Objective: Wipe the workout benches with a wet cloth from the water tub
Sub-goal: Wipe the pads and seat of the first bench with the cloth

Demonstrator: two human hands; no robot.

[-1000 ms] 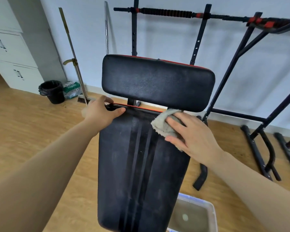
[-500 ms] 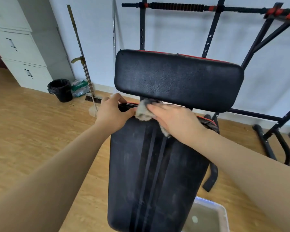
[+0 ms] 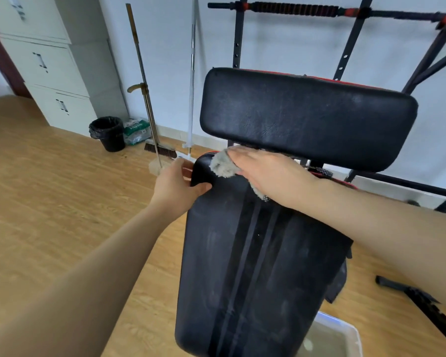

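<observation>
Centrally, the grey cloth (image 3: 223,164) is pressed onto the top end of the long pad (image 3: 242,266) by straight fingers of the right hand (image 3: 271,173); the pad's upper-left corner is gripped by curled fingers of the left hand (image 3: 177,186).

Left hand (image 3: 175,186), right hand (image 3: 273,173): both bare; forearms (image 3: 386,228) bare too (up to frame edge).
</observation>
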